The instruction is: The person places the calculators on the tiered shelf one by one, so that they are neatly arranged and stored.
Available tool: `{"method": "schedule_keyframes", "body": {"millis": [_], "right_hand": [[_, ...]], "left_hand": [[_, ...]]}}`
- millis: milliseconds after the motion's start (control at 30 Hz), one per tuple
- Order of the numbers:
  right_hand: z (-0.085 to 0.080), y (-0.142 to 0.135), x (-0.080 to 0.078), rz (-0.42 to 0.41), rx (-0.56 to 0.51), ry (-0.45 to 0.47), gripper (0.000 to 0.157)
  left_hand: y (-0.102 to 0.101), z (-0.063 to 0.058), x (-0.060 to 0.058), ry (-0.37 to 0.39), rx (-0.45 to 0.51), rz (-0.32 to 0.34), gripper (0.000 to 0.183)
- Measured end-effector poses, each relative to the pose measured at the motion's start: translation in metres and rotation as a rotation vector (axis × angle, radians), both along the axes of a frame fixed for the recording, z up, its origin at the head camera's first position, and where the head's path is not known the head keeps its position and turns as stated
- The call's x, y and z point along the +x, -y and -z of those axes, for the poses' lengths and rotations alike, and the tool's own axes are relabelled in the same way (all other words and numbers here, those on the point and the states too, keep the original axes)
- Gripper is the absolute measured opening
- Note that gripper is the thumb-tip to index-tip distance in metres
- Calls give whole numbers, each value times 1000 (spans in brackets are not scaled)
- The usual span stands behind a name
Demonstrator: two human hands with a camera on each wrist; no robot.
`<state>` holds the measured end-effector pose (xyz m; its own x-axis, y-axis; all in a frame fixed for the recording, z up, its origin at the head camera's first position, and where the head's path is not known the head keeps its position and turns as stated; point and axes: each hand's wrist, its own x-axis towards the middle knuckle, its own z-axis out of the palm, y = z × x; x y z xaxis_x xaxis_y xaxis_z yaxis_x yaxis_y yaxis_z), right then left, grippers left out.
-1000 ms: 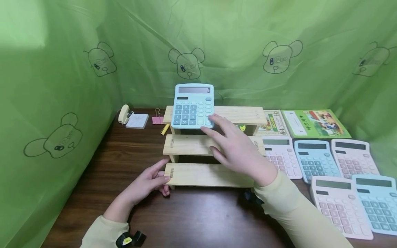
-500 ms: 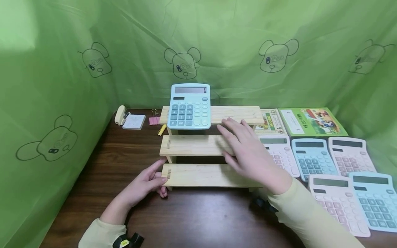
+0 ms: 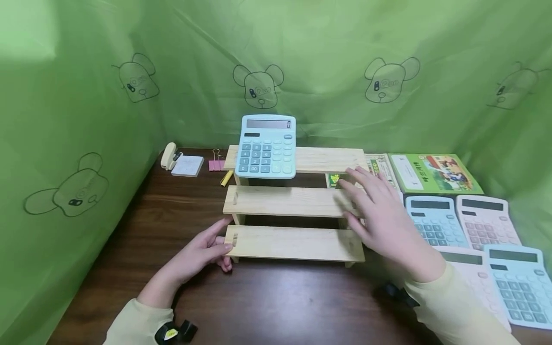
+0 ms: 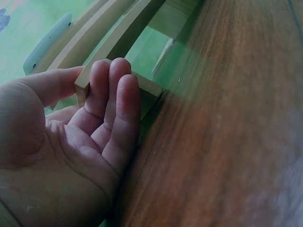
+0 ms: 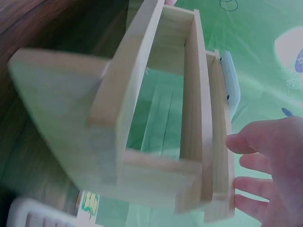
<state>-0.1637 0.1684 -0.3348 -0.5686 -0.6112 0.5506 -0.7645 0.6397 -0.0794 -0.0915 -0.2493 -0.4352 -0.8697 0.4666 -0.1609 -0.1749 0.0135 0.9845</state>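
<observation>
A three-step wooden shelf (image 3: 293, 243) stands on the dark table. On the left part of its top step sits a light blue calculator (image 3: 268, 149), tilted face forward, its display reading 0. My left hand (image 3: 199, 253) pinches the left end of the lowest step, thumb on top and fingers curled beneath, as the left wrist view confirms. Near the shelf's right end hovers my right hand (image 3: 384, 218), fingers spread and holding nothing. In the right wrist view the calculator's edge (image 5: 230, 78) shows beyond the right hand's fingertips.
To the right lie several pink and blue calculators (image 3: 435, 220), with a green book (image 3: 437, 175) behind them. At back left are a white stapler-like item (image 3: 169, 156), a notepad (image 3: 188, 166), a pink binder clip (image 3: 216, 165) and a yellow item (image 3: 226, 178). Green curtains surround the table.
My right hand has drawn away from the blue calculator, moving right to the shelf's right end. The calculator stays on the top step, and my left hand keeps its hold on the lowest step.
</observation>
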Motion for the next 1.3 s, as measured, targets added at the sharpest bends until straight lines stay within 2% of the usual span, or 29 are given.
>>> {"method": "schedule_keyframes", "body": {"millis": [133, 367, 533, 633, 733, 833, 1000, 1300], "right_hand": [[3, -19, -2, 81, -41, 14, 62], [4, -37, -17, 175, -123, 48, 61], [10, -46, -21, 281, -124, 152, 61], [16, -49, -24, 367, -45, 287, 67], [26, -50, -28, 439, 89, 434, 76], [37, -52, -31, 471, 204, 519, 83], [48, -53, -34, 497, 283, 565, 87], [54, -52, -35, 507, 314, 581, 95]], "left_hand": [[-3, 1, -4, 6, 1, 14, 73], [-1, 1, -2, -3, -7, 1, 73], [-1, 0, -1, -14, 2, 3, 73], [-1, 1, -1, -14, 4, 2, 73], [-1, 1, -2, -12, 6, 3, 72], [-2, 2, -3, -13, 9, 8, 71], [-4, 1, -4, -10, 6, 7, 72], [-2, 2, -2, -11, 8, 6, 72]]}}
